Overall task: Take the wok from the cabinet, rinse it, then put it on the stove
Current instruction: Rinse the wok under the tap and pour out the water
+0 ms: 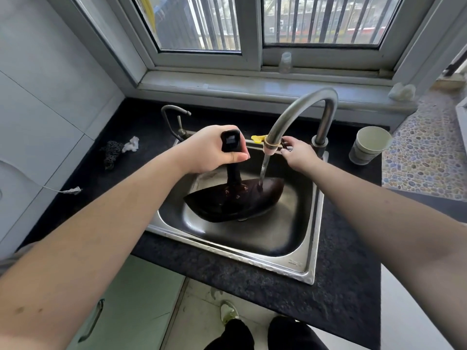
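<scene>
The dark round metal wok [235,200] is gripped by the left hand [209,150] in the steel sink [310,248], set in the black speckled tabletop [341,299]; at 2 o'clock the tap lever is pinched by the right hand [298,154].

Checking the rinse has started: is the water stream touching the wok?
Touching. The head view shows the water stream falling from the faucet spout and landing on the wok, held tilted in the sink.

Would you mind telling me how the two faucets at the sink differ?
The large faucet arches high over the sink and runs water onto the wok; the small faucet at the back left corner is thinner, lower and dry. Both are curved grey metal.
</scene>
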The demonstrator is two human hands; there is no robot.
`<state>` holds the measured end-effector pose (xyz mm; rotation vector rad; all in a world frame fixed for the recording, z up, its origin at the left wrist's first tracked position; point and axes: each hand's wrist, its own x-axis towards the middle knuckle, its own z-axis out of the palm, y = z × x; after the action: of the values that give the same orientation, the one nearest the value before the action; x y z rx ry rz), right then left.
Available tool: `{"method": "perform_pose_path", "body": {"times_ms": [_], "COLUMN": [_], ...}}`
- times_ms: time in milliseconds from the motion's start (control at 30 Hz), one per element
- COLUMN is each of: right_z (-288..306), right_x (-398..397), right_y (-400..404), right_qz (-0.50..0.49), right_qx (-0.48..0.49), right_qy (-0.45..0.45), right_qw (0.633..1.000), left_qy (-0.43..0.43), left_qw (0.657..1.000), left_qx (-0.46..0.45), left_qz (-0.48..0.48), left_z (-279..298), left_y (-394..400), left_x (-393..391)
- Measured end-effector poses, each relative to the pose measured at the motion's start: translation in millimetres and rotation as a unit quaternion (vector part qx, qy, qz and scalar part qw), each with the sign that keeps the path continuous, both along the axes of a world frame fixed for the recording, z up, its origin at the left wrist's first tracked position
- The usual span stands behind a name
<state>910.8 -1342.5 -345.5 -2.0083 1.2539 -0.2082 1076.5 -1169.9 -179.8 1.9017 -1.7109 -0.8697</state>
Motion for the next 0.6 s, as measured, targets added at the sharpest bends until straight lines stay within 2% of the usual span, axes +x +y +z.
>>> {"method": "perform_pose_path", "body": {"times_ms": [300, 600], "right_z": [1.5, -0.6], "right_x": [-0.5, -1.7], "right_y": [-1.0, -2.0], "right_qz": [0.000, 0.006], "right_qx": [0.003, -0.003], "right_qy": [-0.001, 0.001], "right_qw": [1.000, 1.000], "left_qy": [0.071, 0.154], "left_qw": [0.997, 0.985], "left_qx": [-0.012, -0.025], "left_qz": [0.025, 0.074], "left_z": [-7.2, -12.7], "left_y": [1.3, 12.3], "left_x": [-6.8, 28.3]}}
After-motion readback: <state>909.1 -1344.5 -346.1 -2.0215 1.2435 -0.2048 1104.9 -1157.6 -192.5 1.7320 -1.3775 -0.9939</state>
